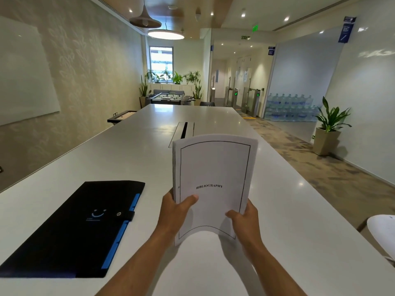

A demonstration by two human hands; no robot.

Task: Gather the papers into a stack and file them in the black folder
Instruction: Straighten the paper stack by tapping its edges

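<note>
A stack of white papers (213, 167), its top sheet framed by a thin black border and printed "BIBLIOGRAPHY", stands upright above the white table (128, 150). My left hand (175, 212) grips its lower left edge, thumb on the front. My right hand (245, 221) grips its lower right corner. The black folder (70, 229) lies flat and closed on the table to the left of my hands, with blue tabs along its right edge and a snap strap fastened.
A recessed cable slot (183, 130) runs down the table's middle behind the papers. A white chair back (382, 231) sits at the table's right edge. A potted plant (329, 129) stands by the right wall.
</note>
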